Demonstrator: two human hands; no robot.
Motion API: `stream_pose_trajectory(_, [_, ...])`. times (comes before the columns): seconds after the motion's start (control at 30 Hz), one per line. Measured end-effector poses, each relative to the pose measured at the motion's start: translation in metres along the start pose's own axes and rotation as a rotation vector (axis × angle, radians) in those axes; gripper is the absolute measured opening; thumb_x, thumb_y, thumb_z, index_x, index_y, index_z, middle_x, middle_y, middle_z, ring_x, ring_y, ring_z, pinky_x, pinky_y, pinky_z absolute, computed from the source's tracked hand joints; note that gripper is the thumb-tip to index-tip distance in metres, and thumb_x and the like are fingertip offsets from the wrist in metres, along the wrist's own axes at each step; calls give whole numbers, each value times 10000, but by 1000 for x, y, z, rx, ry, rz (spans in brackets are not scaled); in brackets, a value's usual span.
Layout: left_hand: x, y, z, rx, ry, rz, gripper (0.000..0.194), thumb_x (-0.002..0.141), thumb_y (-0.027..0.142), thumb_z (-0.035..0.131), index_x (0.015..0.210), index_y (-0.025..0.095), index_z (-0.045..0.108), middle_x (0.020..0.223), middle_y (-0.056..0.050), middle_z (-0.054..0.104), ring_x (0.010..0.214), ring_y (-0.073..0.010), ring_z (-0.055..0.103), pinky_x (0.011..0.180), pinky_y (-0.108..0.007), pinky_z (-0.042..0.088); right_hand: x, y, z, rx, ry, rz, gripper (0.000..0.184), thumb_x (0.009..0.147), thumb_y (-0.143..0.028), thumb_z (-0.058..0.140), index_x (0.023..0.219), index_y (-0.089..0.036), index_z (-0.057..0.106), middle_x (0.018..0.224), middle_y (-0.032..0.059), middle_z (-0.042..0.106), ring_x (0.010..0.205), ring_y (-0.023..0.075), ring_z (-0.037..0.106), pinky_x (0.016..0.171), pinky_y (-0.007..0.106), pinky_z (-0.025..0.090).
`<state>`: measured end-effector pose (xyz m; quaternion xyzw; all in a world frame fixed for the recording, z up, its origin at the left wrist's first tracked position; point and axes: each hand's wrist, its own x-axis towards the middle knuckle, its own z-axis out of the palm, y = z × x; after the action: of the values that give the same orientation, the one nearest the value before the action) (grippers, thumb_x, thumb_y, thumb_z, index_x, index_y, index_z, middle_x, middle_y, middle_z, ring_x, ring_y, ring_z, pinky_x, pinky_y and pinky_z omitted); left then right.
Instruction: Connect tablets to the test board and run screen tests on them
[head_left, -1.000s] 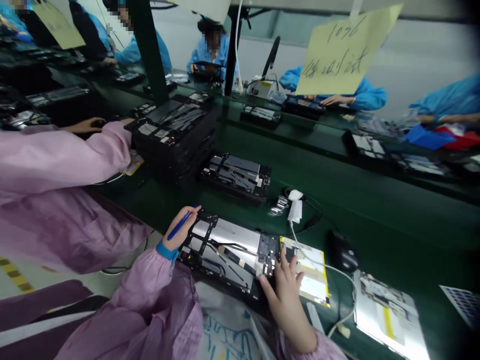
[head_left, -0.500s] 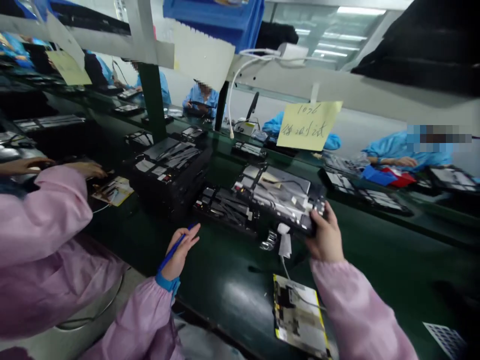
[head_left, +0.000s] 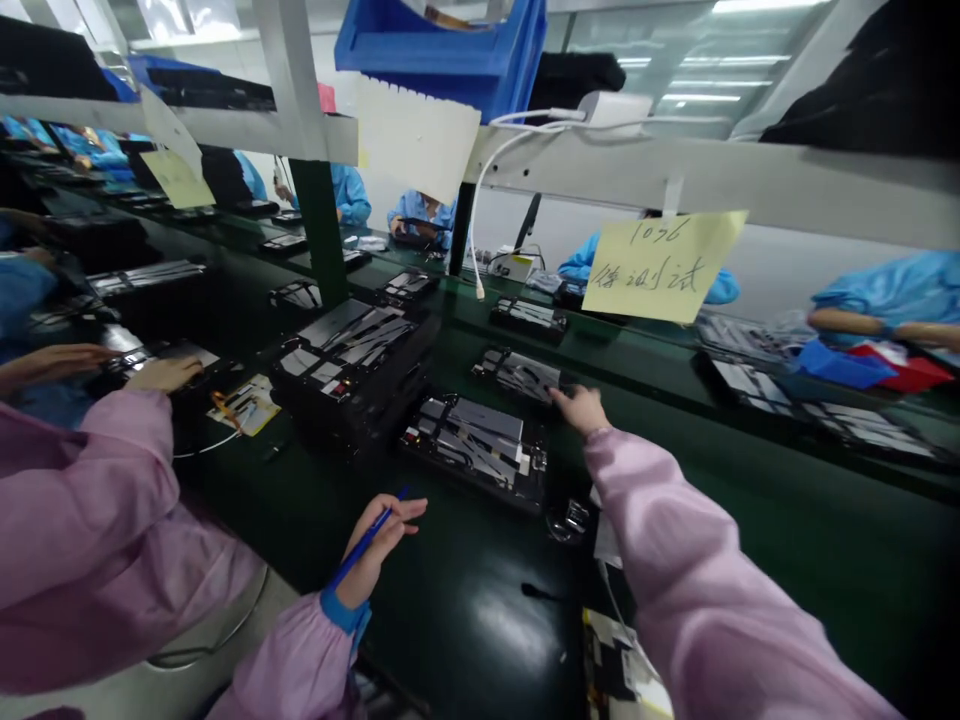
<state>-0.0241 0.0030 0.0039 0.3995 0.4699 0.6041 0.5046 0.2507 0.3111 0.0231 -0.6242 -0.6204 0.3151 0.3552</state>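
Observation:
My left hand [head_left: 376, 545] holds a thin blue pen-like stick [head_left: 367, 545] against its palm, fingers stretched out above the table. My right hand [head_left: 583, 408] reaches far forward. Its thumb and fingers are on the right end of an opened tablet-like device [head_left: 517, 376], which lies flat with grey panels and flat cables showing. Closer to me lies another opened device [head_left: 476, 440], between my hands. A tall stack of similar devices [head_left: 352, 350] stands to its left. Below my right forearm is a yellow-edged panel [head_left: 619, 665] with a white cable, partly hidden.
A small clear-and-metal part [head_left: 576, 517] and a black piece [head_left: 540, 592] lie on the dark green table [head_left: 465, 610]. A shelf beam holds a blue bin [head_left: 442, 55] and a yellow note [head_left: 664, 265]. At left, a co-worker's hands [head_left: 165, 373] are at another device.
My right hand has moved forward and inward, from a raised device to one lying farther back. My left hand keeps the blue stick. The view has shifted slightly.

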Motion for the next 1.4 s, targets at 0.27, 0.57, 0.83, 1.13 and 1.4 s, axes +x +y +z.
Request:
stream_pose_trajectory(0.27, [-2, -1, 2, -9, 24, 7, 251, 813, 391, 622, 900, 200, 484, 1156, -138, 668, 1072, -279, 639, 836, -402, 509, -65, -13, 14, 108, -357, 286, 450, 540, -397, 856, 780, -134, 581, 568, 6, 604, 445, 131, 539, 413, 255, 453])
stream_pose_trajectory(0.57, [0, -1, 3, -18, 276, 104, 283, 820, 408, 584, 906, 197, 416, 1168, -157, 649, 1048, -257, 647, 840, -389, 498, -106, -64, -15, 538, -266, 212, 328, 685, -342, 754, 820, -194, 495, 627, -52, 547, 510, 93, 526, 441, 200, 426])
stream_pose_trajectory(0.83, [-4, 22, -16, -26, 427, 97, 316, 779, 435, 567, 854, 238, 332, 1227, -83, 630, 897, -171, 668, 708, -286, 505, -224, -47, -56, 735, -329, 275, 441, 599, -393, 762, 961, -211, 589, 651, -58, 543, 457, 61, 448, 393, 174, 349])
stream_pose_trajectory(1.13, [-21, 33, -30, 576, -61, -251, 334, 692, 408, 702, 819, 199, 473, 1087, -75, 652, 600, -98, 546, 533, -224, 429, -329, 21, -34, 461, -287, 259, 439, 685, -556, 662, 908, -190, 565, 763, 6, 597, 637, 155, 577, 587, 301, 498])
stream_pose_trajectory(1.4, [-21, 29, -17, 913, -21, -67, 197, 723, 336, 628, 794, 211, 494, 806, 1, 613, 648, -144, 542, 669, -280, 418, -363, 15, -5, -197, -37, -188, 664, 788, -560, 584, 1322, -181, 473, 1387, 178, 402, 1324, 363, 326, 1069, 587, 294])
